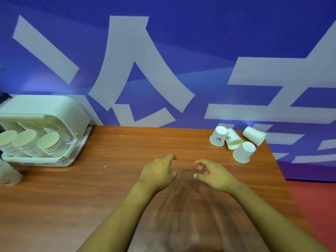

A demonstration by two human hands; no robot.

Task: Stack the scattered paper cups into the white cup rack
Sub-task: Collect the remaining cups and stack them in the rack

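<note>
Several white paper cups lie tipped over at the table's far right corner: one with a blue logo [218, 136], one showing its open mouth [233, 139], one farther right [254, 135] and one nearest me [244, 152]. The white cup rack [45, 106] stands at the far left with its lid raised, holding three slanted stacks of cups [49, 145]. My left hand [157, 172] and my right hand [214, 174] hover side by side over the middle of the wooden table, both with fingers loosely curled and apart, holding nothing.
Another cup stack [8, 174] stands at the left edge in front of the rack. A blue wall with large white characters [138, 70] rises right behind the table [91, 197]. Red floor [316, 206] shows past the table's right edge.
</note>
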